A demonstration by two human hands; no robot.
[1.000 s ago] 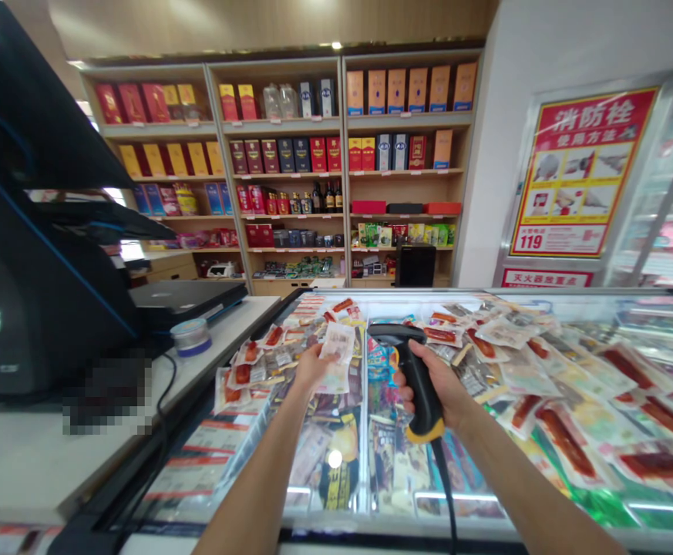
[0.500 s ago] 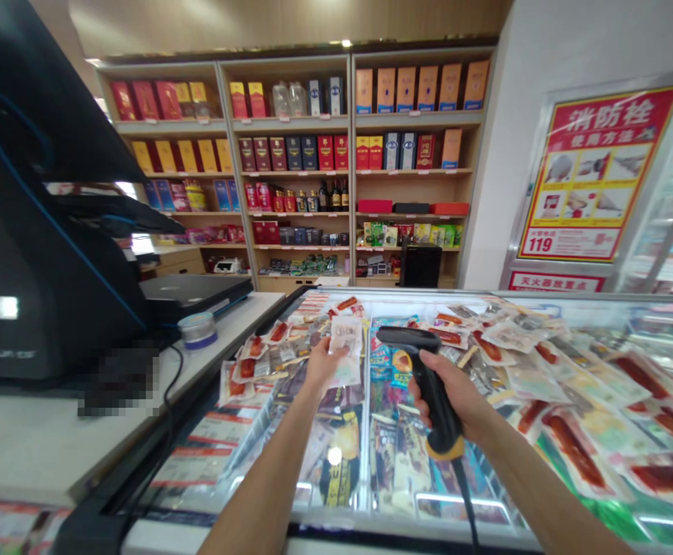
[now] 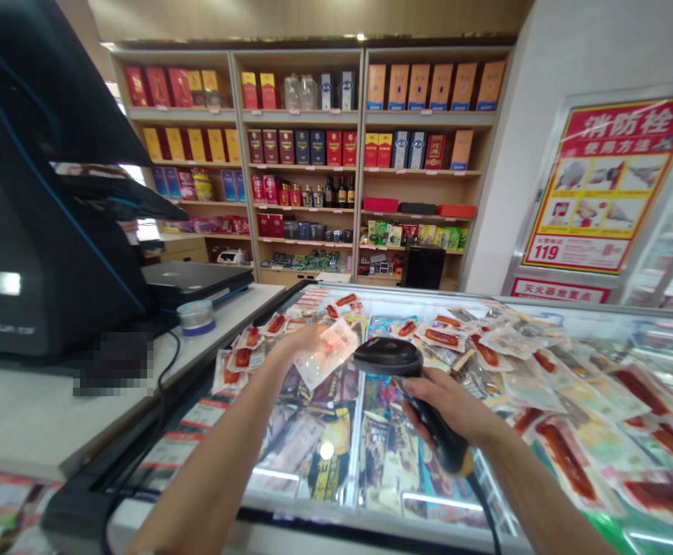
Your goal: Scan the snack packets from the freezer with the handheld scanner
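Observation:
My left hand (image 3: pixel 302 341) is closed on a small see-through plastic packet (image 3: pixel 325 364), held tilted above the glass top of a freezer (image 3: pixel 290 484). Reddish light falls on the packet. What lies inside it I cannot make out. In my right hand (image 3: pixel 450 402) is a black barcode scanner (image 3: pixel 388 353), its head pointing left at the packet, a short gap away. The scanner's cord runs down from its grip to the lower edge of the view. Vacuum-packed sausages (image 3: pixel 441 338) and other sealed snack packets lie around both hands on the glass.
At left, a black checkout terminal (image 3: pixel 52 254) stands on a white counter (image 3: pixel 18 424) with a round tub (image 3: pixel 196 317) and a loose cable. A heap of packets (image 3: pixel 567 385) covers the glass at right. Shelves of boxes and a red poster (image 3: pixel 607 185) stand behind.
The packet has moved slightly left and tilted, and now glows reddish. My right hand has brought the scanner left and turned its head toward the packet. The view has shifted slightly.

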